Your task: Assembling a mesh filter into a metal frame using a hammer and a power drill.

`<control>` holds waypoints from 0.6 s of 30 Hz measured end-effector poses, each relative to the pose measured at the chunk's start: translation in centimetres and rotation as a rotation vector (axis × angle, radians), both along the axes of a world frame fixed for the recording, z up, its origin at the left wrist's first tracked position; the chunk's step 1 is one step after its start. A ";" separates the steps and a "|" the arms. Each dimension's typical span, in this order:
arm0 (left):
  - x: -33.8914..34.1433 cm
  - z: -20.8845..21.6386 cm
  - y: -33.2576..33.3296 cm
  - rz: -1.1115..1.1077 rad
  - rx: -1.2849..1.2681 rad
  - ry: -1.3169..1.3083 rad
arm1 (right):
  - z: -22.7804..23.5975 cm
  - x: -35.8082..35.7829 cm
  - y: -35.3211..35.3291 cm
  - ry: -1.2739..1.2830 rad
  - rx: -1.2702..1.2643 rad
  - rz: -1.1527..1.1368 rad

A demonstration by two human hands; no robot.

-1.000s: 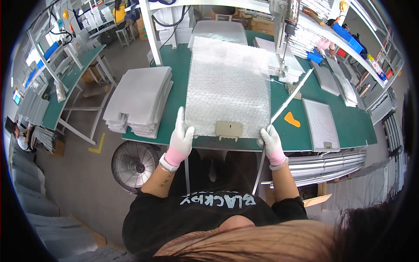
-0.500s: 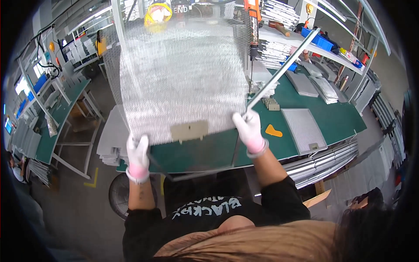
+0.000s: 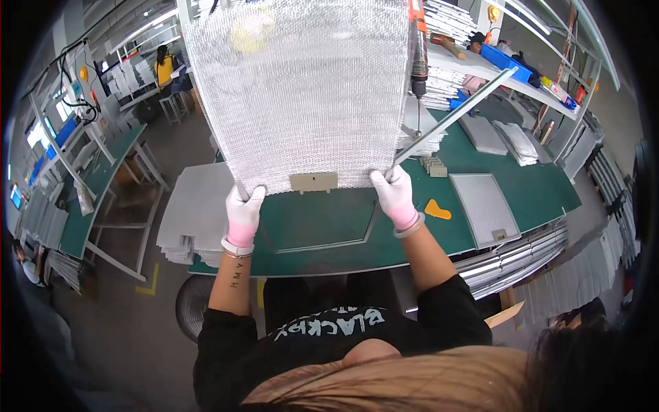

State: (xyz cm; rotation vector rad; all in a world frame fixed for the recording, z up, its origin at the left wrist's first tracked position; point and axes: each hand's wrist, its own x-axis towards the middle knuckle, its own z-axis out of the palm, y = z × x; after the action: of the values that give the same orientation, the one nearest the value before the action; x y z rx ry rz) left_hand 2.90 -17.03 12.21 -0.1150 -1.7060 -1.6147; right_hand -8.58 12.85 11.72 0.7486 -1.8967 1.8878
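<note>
The person's left hand (image 3: 243, 214) and right hand (image 3: 396, 199), set apart, clamp a mesh panel (image 3: 309, 103) by its near corners above the green surface (image 3: 316, 213), between stacked sheets (image 3: 192, 206) left and an orange piece (image 3: 437, 210) right.

A mesh sheet (image 3: 309, 103) is above the table (image 3: 542, 189), a stack (image 3: 192, 206) left, a framed panel (image 3: 480, 202) right.

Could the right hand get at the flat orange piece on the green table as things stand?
Probably yes: the orange piece lies just right of the right hand, with nothing visible between them, but that hand grips the mesh panel and would likely need freeing.
</note>
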 end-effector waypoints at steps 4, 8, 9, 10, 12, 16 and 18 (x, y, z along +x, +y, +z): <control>-0.7 -6.3 -0.4 0.016 -0.021 -0.094 | -3.8 0.9 -0.5 -0.033 0.066 0.067; 1.2 -11.9 -1.5 0.008 -0.067 -0.357 | -9.1 1.7 0.6 -0.210 0.176 0.185; 1.4 -11.7 -2.1 -0.144 -0.080 -0.377 | -9.5 1.8 0.9 -0.299 0.113 0.300; 1.7 -10.4 -2.1 -0.291 -0.089 -0.398 | -8.1 1.8 0.7 -0.306 0.116 0.306; 1.1 -6.2 -2.7 -0.271 -0.068 -0.233 | -3.6 0.7 0.3 0.042 0.019 0.151; 1.1 1.3 -1.8 -0.242 0.072 -0.132 | 2.0 -0.4 0.1 -0.151 -0.085 0.282; 0.3 -0.7 -2.9 -0.155 -0.058 -0.157 | -1.4 -2.7 0.8 -0.162 -0.003 0.194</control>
State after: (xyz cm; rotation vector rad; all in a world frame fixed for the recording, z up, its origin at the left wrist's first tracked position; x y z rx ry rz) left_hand 3.16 -19.94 11.54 -0.1562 -1.9048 -1.7255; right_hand -11.26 13.61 10.36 0.8274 -1.9782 2.1264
